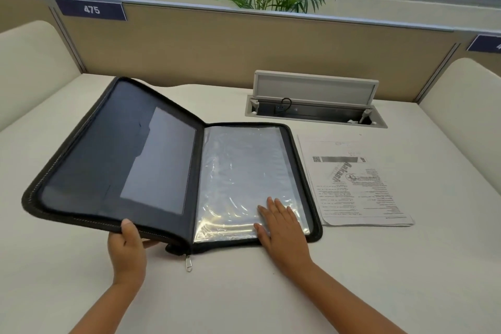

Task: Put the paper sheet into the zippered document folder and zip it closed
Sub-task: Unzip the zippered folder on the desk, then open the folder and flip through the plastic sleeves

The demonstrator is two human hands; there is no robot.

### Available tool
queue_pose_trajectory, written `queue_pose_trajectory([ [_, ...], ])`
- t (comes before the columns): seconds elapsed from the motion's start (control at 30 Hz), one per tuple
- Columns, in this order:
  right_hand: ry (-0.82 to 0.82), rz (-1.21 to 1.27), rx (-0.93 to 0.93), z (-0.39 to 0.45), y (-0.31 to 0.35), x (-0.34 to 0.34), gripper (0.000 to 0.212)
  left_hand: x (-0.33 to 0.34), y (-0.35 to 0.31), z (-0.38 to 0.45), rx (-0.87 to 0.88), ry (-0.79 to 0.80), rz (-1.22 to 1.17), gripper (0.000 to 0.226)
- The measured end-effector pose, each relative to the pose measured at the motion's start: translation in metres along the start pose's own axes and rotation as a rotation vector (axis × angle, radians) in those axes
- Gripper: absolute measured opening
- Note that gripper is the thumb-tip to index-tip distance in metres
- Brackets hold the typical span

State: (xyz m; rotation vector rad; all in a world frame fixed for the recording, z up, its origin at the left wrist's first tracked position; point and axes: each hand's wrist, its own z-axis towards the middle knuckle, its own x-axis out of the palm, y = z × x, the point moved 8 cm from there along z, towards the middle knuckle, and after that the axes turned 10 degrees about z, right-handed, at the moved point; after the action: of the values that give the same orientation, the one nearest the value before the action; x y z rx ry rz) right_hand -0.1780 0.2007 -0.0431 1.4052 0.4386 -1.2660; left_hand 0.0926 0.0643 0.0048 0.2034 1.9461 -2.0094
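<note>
Printed paper sheet (355, 184) just beside open folder (168, 165), under cable hatch (315, 103).

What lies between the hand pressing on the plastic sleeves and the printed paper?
In the head view, only the folder's black zippered edge separates the right hand from the paper sheet.

One folder (173, 165), one paper sheet (355, 182), two hands.
</note>
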Motion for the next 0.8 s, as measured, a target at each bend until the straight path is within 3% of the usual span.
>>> queue_pose_trajectory([
  [0.1, -0.006, 0.014, -0.003, 0.0, 0.0, 0.0, 0.05, 0.004, 0.027, 0.008, -0.191, 0.061, -0.076, 0.032],
  [0.2, -0.019, 0.018, 0.0, -0.001, -0.002, 0.0, 0.042, 0.011, 0.052, 0.009, -0.397, 0.224, -0.164, 0.034],
  [0.33, -0.051, 0.028, -0.007, -0.002, -0.001, -0.002, 0.042, 0.008, 0.065, 0.008, -0.532, 0.397, 0.007, 0.053],
  [0.47, -0.068, 0.045, -0.008, -0.001, -0.002, -0.004, 0.042, -0.004, 0.059, 0.007, -0.56, 0.463, 0.235, 0.053],
  [0.53, -0.083, 0.06, -0.008, -0.002, -0.004, -0.006, 0.045, -0.001, 0.043, 0.005, -0.477, 0.514, 0.399, 0.052],
  [0.6, -0.108, 0.054, 0.013, -0.004, -0.009, -0.01, 0.054, 0.007, 0.019, 0.006, -0.273, 0.518, 0.484, 0.051],
  [0.7, -0.204, 0.057, 0.103, -0.01, -0.024, -0.026, 0.065, 0.026, -0.028, -0.007, 0.079, 0.428, 0.347, 0.047],
  [0.8, -0.287, 0.106, 0.233, -0.018, -0.045, -0.042, 0.075, 0.058, -0.067, -0.031, 0.257, 0.374, 0.148, 0.041],
])
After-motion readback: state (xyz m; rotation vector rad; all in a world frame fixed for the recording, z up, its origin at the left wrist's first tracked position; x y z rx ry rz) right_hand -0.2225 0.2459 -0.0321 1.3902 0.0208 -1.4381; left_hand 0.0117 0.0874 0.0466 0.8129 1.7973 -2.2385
